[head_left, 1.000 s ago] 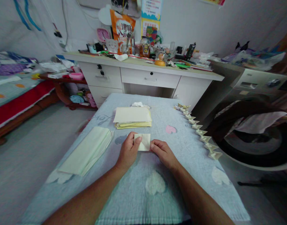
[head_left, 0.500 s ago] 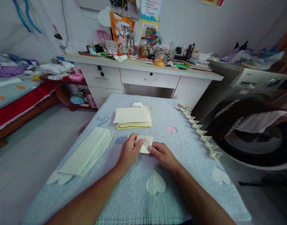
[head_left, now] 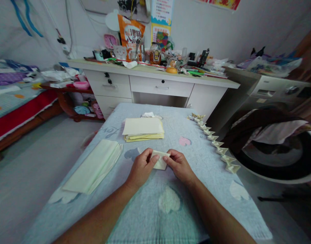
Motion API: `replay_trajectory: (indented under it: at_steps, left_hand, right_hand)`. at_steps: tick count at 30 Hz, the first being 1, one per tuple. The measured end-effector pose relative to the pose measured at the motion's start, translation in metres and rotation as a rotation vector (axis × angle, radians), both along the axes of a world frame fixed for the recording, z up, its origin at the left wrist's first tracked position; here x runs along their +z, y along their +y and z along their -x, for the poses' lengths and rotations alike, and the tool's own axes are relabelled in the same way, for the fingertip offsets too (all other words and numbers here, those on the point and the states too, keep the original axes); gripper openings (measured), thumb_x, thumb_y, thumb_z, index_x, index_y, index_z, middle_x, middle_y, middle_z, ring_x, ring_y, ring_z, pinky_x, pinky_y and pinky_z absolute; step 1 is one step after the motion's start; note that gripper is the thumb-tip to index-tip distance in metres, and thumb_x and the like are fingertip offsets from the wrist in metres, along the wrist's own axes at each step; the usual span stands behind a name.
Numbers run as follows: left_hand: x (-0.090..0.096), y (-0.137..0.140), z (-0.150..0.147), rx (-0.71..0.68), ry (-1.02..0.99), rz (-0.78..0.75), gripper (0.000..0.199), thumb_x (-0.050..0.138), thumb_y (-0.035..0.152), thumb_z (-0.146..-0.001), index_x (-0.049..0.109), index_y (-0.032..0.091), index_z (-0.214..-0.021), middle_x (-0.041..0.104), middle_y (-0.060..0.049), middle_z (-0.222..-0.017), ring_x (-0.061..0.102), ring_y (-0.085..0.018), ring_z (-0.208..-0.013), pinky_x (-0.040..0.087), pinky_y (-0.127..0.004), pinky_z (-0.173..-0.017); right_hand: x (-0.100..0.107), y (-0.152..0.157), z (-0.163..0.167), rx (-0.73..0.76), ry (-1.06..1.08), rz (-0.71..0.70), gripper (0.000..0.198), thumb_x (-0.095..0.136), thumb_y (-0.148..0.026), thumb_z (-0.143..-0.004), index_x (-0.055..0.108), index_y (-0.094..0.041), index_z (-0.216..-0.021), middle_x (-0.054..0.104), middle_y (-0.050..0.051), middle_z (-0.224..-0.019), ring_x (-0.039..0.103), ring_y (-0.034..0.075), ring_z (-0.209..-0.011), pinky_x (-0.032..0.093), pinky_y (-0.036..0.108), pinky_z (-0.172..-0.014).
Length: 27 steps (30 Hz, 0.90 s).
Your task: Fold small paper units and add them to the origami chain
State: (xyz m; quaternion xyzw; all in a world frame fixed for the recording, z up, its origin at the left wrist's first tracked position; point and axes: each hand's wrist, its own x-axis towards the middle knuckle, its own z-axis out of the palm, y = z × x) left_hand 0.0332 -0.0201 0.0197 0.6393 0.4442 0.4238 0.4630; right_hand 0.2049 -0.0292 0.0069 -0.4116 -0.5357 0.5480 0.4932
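A small folded piece of cream paper [head_left: 160,162] is held above the cloth between both hands. My left hand [head_left: 142,166] pinches its left side, thumb on the face and fingers behind. My right hand [head_left: 179,165] grips the upper right edge in the same way. Just beyond the hands lies a stack of cream and yellow paper [head_left: 143,126]. On the left rests a pile of folded pale green sheets [head_left: 93,166]. Along the right edge runs a row of folded paper shapes [head_left: 219,146] with pointed ends.
A blue patterned cloth [head_left: 168,223] covers the table. Behind stands a white desk [head_left: 162,81] crowded with jars, bags and small items. To the right is a front-loading washing machine [head_left: 269,98] with laundry hanging from its door. A bed [head_left: 18,101] is on the left.
The paper has turned a little and shifted slightly right. My right hand has moved up from the lower right side to the upper right edge. The view has shifted slightly.
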Motion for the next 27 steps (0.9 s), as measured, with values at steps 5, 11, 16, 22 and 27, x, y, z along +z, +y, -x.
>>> replay_trajectory:
  at_steps: [5,11,16,22,27]
  left_hand:
    - [-0.001,0.005,0.003,-0.006,-0.059,0.019,0.026,0.057,0.040,-0.084,0.059,0.015,-0.077,0.055,0.002,-0.068,0.049,-0.011,-0.063,0.038,-0.020,-0.057]
    - [-0.005,0.006,0.003,-0.035,-0.081,0.043,0.025,0.059,0.039,-0.083,0.059,0.015,-0.074,0.051,0.004,-0.063,0.045,-0.009,-0.058,0.035,-0.019,-0.053]
    - [-0.003,0.005,0.003,0.006,-0.118,0.026,0.022,0.061,0.037,-0.081,0.064,0.016,-0.084,0.060,0.001,-0.073,0.053,-0.012,-0.067,0.041,-0.021,-0.061]
    - [-0.003,0.007,0.004,0.042,-0.146,0.059,0.023,0.063,0.037,-0.079,0.066,0.015,-0.075,0.060,0.001,-0.068,0.052,-0.012,-0.064,0.040,-0.021,-0.059]
    - [-0.003,0.008,0.003,0.011,-0.191,0.097,0.021,0.063,0.036,-0.080,0.064,0.015,-0.079,0.060,0.001,-0.070,0.053,-0.012,-0.065,0.041,-0.021,-0.060]
  right_hand:
    - [0.001,0.000,-0.002,-0.006,0.000,-0.028,0.027,0.066,-0.038,-0.081,0.054,-0.017,-0.070,0.050,-0.003,-0.062,0.045,0.009,-0.057,0.035,0.021,-0.055]
    - [0.007,-0.001,-0.002,-0.008,-0.033,-0.033,0.025,0.064,-0.040,-0.082,0.060,-0.016,-0.075,0.053,-0.002,-0.063,0.046,0.010,-0.058,0.037,0.022,-0.056]
    - [0.008,-0.002,-0.003,-0.025,-0.080,-0.054,0.027,0.064,-0.041,-0.081,0.060,-0.016,-0.072,0.053,-0.002,-0.063,0.046,0.010,-0.059,0.037,0.022,-0.057]
    - [0.011,-0.003,-0.004,0.001,-0.119,-0.018,0.032,0.059,-0.045,-0.084,0.060,-0.017,-0.070,0.047,-0.003,-0.061,0.042,0.010,-0.059,0.033,0.023,-0.058]
    - [0.012,-0.003,-0.006,-0.010,-0.161,-0.041,0.030,0.057,-0.044,-0.085,0.062,-0.017,-0.074,0.050,-0.002,-0.064,0.044,0.011,-0.061,0.034,0.023,-0.059]
